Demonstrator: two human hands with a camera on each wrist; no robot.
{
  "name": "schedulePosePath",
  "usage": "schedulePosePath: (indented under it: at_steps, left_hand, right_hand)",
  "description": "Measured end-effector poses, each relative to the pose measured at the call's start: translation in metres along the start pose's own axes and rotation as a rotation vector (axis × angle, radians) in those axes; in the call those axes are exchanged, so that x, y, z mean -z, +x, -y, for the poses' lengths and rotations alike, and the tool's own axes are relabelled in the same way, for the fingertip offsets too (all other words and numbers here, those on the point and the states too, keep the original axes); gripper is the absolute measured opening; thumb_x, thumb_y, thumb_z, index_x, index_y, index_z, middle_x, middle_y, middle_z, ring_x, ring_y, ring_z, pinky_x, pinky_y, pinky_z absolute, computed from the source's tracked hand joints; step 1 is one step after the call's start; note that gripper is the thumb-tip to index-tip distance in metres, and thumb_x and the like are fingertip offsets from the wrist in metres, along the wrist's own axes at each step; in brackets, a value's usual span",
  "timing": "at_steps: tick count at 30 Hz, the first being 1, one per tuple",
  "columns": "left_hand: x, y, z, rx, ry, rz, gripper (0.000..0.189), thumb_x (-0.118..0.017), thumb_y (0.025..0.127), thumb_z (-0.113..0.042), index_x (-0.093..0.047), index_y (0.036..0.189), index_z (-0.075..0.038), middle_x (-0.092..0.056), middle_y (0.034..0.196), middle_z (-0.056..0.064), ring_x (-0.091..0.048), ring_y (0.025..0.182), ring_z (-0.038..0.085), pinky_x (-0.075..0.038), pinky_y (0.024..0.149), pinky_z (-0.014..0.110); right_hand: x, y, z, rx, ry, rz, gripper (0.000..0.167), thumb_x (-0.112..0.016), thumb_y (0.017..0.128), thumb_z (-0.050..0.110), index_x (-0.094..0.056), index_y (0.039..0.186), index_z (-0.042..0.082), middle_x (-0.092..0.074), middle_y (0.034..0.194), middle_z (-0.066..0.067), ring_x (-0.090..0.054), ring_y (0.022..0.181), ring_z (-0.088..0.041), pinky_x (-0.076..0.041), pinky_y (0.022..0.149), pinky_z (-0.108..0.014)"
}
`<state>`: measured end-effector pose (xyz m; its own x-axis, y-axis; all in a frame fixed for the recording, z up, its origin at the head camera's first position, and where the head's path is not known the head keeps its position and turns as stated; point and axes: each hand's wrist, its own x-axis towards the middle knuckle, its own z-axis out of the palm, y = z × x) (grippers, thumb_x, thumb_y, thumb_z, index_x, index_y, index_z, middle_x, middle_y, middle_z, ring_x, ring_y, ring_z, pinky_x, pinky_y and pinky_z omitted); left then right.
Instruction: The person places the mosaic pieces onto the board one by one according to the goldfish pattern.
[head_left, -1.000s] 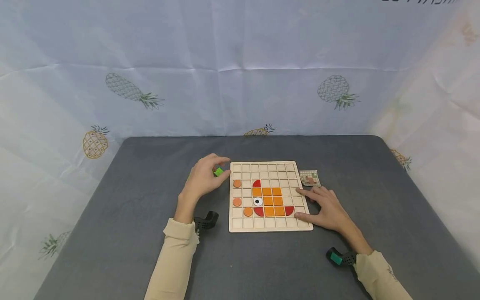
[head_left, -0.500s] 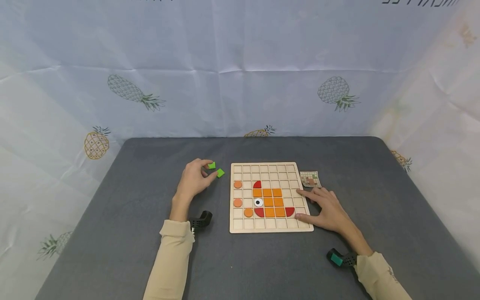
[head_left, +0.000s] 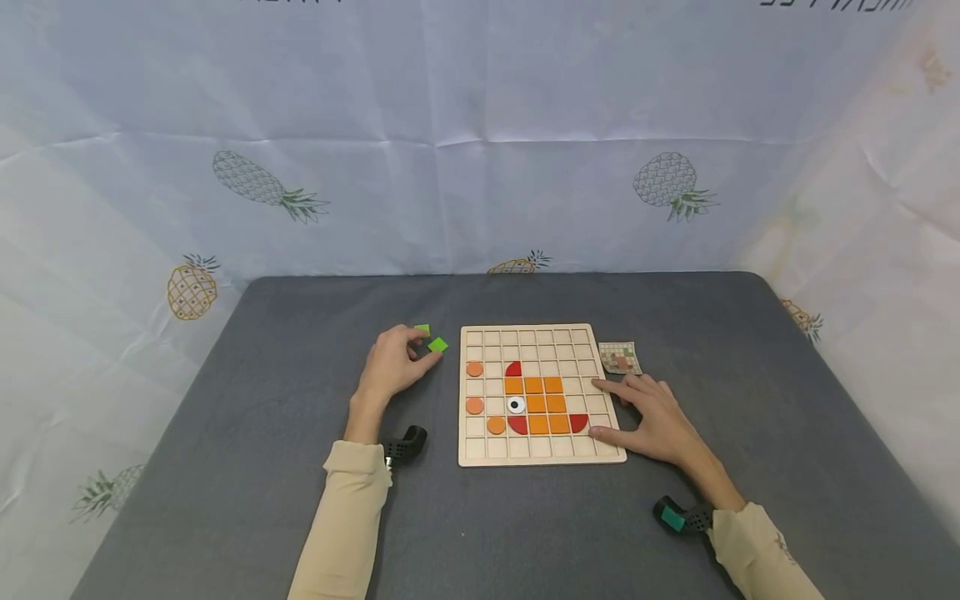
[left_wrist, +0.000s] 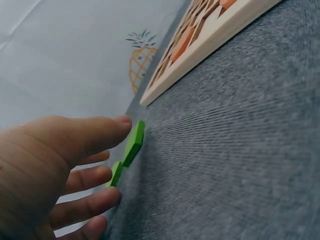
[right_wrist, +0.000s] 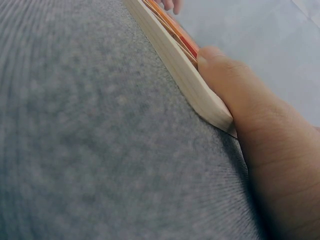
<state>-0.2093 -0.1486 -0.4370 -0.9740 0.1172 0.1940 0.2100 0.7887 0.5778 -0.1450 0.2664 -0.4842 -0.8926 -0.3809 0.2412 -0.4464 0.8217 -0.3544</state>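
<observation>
Two green square tiles lie on the table left of the board, one nearer tile (head_left: 438,345) and one farther tile (head_left: 422,329). My left hand (head_left: 392,364) is right beside them, thumb and fingers spread around their near side; in the left wrist view the thumb tip comes close to a green tile (left_wrist: 134,144). The wooden grid board (head_left: 543,456) carries orange squares (head_left: 537,402), red quarter-round pieces (head_left: 578,423), orange discs (head_left: 475,406) and an eye piece (head_left: 516,404). My right hand (head_left: 651,417) rests its thumb and index finger on the board's right side.
A small printed pattern card (head_left: 619,358) lies against the board's upper right edge, just beyond the right hand. Grey cloth covers the table (head_left: 525,533). A pineapple-print curtain (head_left: 480,200) rises behind the table's far edge.
My left hand has drawn back left from the board's upper left corner, bringing both green tiles into fuller view, then shifted slightly. The right hand keeps its place on the board.
</observation>
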Motion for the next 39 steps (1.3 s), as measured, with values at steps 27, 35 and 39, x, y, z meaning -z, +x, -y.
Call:
schedulePosePath:
  at_steps: [27, 35, 39]
  left_hand:
    - [-0.016, 0.001, -0.010, 0.103, 0.125, -0.011, 0.040, -0.077, 0.091, -0.032, -0.075, 0.122, -0.006, -0.070, 0.116, 0.016, -0.070, 0.106, 0.033, -0.058, 0.088, 0.051]
    - [-0.016, 0.001, -0.013, 0.093, 0.146, -0.015, 0.034, -0.075, 0.093, -0.029, -0.075, 0.118, -0.005, -0.069, 0.112, 0.014, -0.070, 0.102, 0.031, -0.057, 0.085, 0.050]
    - [-0.016, 0.002, -0.012, 0.070, 0.181, -0.003, 0.032, -0.073, 0.096, -0.027, -0.074, 0.118, -0.004, -0.068, 0.111, 0.014, -0.069, 0.101, 0.030, -0.057, 0.085, 0.050]
  right_hand:
    - [0.001, 0.000, 0.001, -0.012, -0.012, 0.010, 0.078, -0.084, 0.075, 0.055, -0.063, 0.142, 0.022, -0.058, 0.095, 0.001, -0.041, 0.085, -0.012, -0.023, 0.077, -0.034]
    - [0.000, 0.001, 0.000, -0.008, -0.003, 0.001, 0.078, -0.085, 0.074, 0.054, -0.062, 0.142, 0.022, -0.061, 0.099, 0.000, -0.043, 0.086, -0.013, -0.025, 0.078, -0.035]
    - [0.000, 0.001, 0.001, -0.005, -0.006, 0.002, 0.077, -0.085, 0.074, 0.053, -0.063, 0.142, 0.022, -0.055, 0.091, 0.003, -0.039, 0.083, -0.012, -0.023, 0.077, -0.033]
